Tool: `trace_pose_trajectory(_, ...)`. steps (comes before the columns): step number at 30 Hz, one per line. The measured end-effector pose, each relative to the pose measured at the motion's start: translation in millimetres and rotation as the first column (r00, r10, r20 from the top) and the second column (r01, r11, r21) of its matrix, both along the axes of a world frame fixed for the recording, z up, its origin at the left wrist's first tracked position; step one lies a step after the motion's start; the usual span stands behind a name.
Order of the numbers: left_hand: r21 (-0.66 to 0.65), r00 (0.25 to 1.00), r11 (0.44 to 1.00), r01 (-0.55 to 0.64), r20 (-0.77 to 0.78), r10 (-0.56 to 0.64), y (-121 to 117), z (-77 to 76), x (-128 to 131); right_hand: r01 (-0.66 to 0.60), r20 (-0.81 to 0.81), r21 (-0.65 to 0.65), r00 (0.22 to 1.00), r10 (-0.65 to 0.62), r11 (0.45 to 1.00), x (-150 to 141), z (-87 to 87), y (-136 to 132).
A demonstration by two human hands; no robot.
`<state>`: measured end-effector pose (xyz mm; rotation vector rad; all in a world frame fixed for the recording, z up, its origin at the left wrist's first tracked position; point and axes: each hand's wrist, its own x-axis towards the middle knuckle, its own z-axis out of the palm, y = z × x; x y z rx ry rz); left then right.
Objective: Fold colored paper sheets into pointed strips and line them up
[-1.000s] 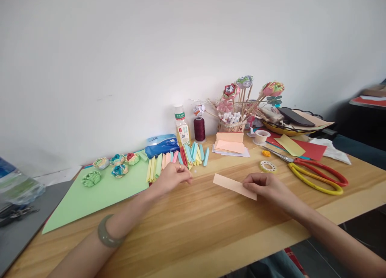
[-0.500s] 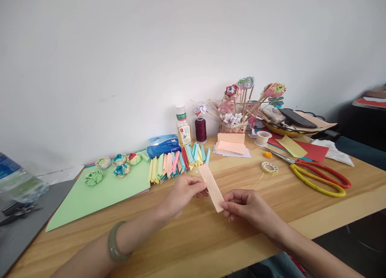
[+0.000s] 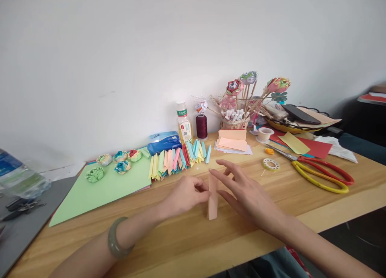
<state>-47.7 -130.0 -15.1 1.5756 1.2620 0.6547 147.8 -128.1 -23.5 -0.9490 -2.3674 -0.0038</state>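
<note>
Near the desk's (image 3: 169, 246) front edge, about midway along it, a peach paper strip (image 3: 212, 207) is held upright between the two hands. The left hand (image 3: 183, 194) pinches its left side between thumb and fingers; the right hand (image 3: 247, 191) is spread, index fingertip by the strip's top end, though whether it touches cannot be told. The strip looks doubled lengthwise, its layers seemingly not pressed fully flat, so this fold appears only partly made. Towards the right edge lie a tape ring (image 3: 266, 164) and large scissors (image 3: 297, 162), blades pointing away from the right corner. On the left, a green sheet (image 3: 114, 189) bears five finished-looking paper blooms (image 3: 95, 174). Just beside it, a dense row of folded strips (image 3: 173, 161) is already made up in several colours. Farther back, flat peach slips (image 3: 232, 144) remain unfolded in a stack. Along the back edge stand a bottle (image 3: 185, 127), a thread spool (image 3: 202, 126) and a basket (image 3: 233, 124) with stemmed paper flowers.
</note>
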Motion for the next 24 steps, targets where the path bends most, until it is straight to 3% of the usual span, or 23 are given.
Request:
trace_pose_trajectory(6, -0.023, 0.999, 0.999, 0.049, -0.015, -0.050, 1.5, 3.4, -0.8, -0.037, -0.045, 0.006, 0.998, 0.038, 0.999, -1.2, -11.6, 0.3)
trace_pose_trajectory(13, 0.001, 0.986, 0.990, 0.144, 0.087, -0.144, 2.1, 1.9, -1.4, -0.210, 0.098, 0.048, 0.974, 0.204, 0.977, 4.1, 1.3, -8.0)
trace_pose_trajectory(19, -0.136, 0.930, 0.958, 0.252, 0.308, -0.200, 0.8, 0.0, -1.9, -0.185, -0.002, 0.060, 0.983, 0.186, 0.981, 4.8, -11.4, -3.1)
trace_pose_trajectory(24, -0.204, 0.927, 0.961, 0.189, 0.359, -0.106, -0.8, 1.5, -0.7, -0.100, 0.032, 0.086, 0.995, 0.097, 0.991, 5.3, -14.0, -0.9)
